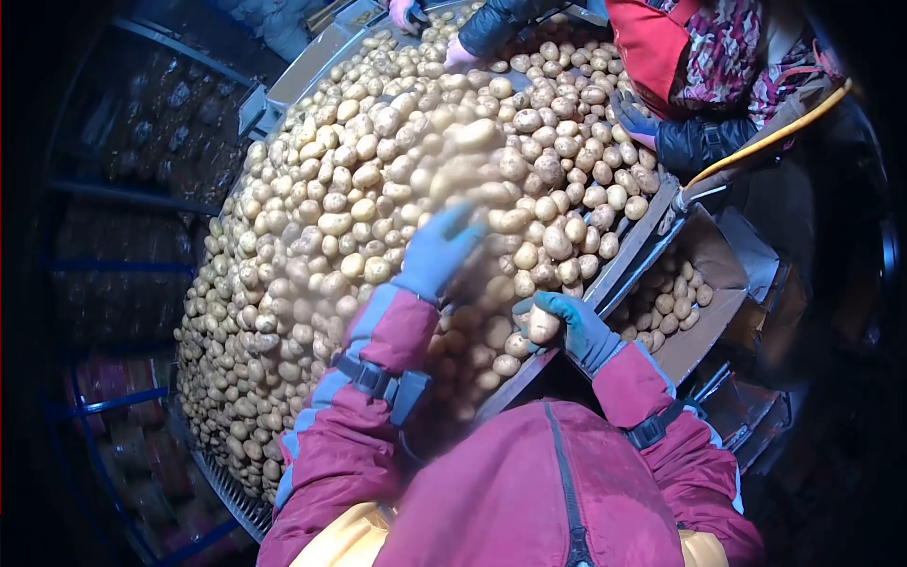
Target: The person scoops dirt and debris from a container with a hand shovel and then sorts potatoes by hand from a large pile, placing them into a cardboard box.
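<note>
A large heap of potatoes (364,208) spreads over the sorting table before me. My left hand (439,250), in a blue glove, is over the near middle of the heap. Its fingers look apart and slightly blurred, with nothing visible in them. Near the table's edge, my right hand (578,326) wears a blue-green glove and is closed around a single potato (542,325). Some potatoes around my left hand are smeared by motion.
At the right, below the table's edge (628,250), a cardboard box (713,326) holds more potatoes. Across the heap, another person's gloved hand (635,121) touches potatoes. More co-worker hands (460,54) are at the far side. A yellow cable (770,139) runs at upper right.
</note>
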The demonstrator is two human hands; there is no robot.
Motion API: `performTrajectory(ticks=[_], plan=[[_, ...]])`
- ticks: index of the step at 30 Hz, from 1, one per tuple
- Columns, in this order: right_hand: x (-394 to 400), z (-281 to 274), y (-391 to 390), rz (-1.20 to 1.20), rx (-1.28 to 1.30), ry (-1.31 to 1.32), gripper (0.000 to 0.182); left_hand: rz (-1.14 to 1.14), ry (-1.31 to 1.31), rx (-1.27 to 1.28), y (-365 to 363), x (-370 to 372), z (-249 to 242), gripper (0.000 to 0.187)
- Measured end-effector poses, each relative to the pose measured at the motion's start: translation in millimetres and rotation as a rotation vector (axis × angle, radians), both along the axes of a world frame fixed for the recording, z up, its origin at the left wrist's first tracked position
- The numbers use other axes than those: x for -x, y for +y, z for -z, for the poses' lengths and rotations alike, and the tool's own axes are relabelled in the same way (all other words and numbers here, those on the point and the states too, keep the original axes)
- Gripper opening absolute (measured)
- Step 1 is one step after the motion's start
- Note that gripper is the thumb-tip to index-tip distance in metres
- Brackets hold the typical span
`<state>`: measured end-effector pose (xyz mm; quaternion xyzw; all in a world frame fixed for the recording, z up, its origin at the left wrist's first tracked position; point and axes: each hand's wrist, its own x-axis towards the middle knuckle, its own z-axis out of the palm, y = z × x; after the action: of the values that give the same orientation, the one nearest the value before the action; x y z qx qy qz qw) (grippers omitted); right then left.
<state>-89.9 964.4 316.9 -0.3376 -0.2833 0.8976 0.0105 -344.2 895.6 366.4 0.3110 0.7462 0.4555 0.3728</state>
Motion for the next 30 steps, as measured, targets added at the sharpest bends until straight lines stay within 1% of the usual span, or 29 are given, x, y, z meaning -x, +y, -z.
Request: performTrajectory(ticks=[2, 4, 5, 6, 8, 10, 11, 12, 13, 15, 18, 19, 20, 22, 24, 25, 28, 29, 30], plan=[[-7, 12, 0, 0.009, -0.003, 0.022, 0.040, -0.021, 0.165, 0.038, 18, 32, 31, 0.054], [-12, 14, -1, 0.006, -0.042, 0.042, 0.041, -0.023, 0.560, -0.190, 49, 47, 35, 0.053], [-13, 11, -1, 0.000, -0.081, 0.052, 0.041, 0.032, 0.603, -0.096, 66, 57, 30, 0.051], [-15, 9, -1, -0.005, -0.120, 0.059, 0.042, -0.010, 0.678, -0.118, 83, 68, 40, 0.053], [-20, 14, 0, -0.012, -0.106, 0.099, 0.042, 0.031, 0.753, -0.115, 115, 69, 21, 0.056], [-22, 16, -2, -0.009, -0.112, 0.139, 0.042, 0.138, 0.678, -0.028, 140, 72, 25, 0.060], [-24, 22, -3, -0.023, -0.171, 0.143, 0.042, 0.199, 0.756, 0.064, 148, 65, 27, 0.061], [-26, 27, -4, -0.037, -0.229, 0.145, 0.043, 0.188, 0.681, 0.075, 150, 63, 26, 0.062], [-24, 24, -5, -0.024, -0.215, 0.146, 0.043, 0.176, 0.608, 0.089, 148, 63, 25, 0.062], [-20, 14, -4, 0.026, -0.040, 0.143, 0.044, 0.210, 0.731, 0.113, 138, 60, 23, 0.065], [-14, 7, -4, 0.109, 0.154, -0.018, 0.043, 0.326, 0.852, 0.091, 105, 51, 28, 0.066], [-12, 5, -2, 0.105, 0.178, -0.043, 0.043, 0.378, 0.842, 0.051, 95, 57, 50, 0.066], [-12, 9, -3, 0.112, 0.133, -0.025, 0.042, 0.354, 0.861, -0.008, 78, 44, 43, 0.064], [-14, 20, -4, 0.121, 0.043, 0.009, 0.040, 0.236, 0.900, -0.156, 46, 33, 61, 0.045], [-15, 9, -4, 0.070, 0.000, 0.035, 0.039, 0.134, 0.729, -0.183, 18, 39, 95, 0.051], [-16, 5, -1, 0.051, -0.024, 0.048, 0.038, 0.088, 0.642, -0.200, 9, 42, 103, 0.054], [-15, 2, -1, 0.048, 0.019, 0.028, 0.036, -0.057, 0.064, 0.103, -11, 28, 35, 0.058], [-14, 1, -3, 0.061, 0.026, 0.007, 0.037, -0.106, -0.185, 0.026, -19, 27, 24, 0.057], [-14, -1, -4, 0.051, 0.012, 0.011, 0.038, -0.051, -0.164, -0.109, -26, 36, 34, 0.057]])
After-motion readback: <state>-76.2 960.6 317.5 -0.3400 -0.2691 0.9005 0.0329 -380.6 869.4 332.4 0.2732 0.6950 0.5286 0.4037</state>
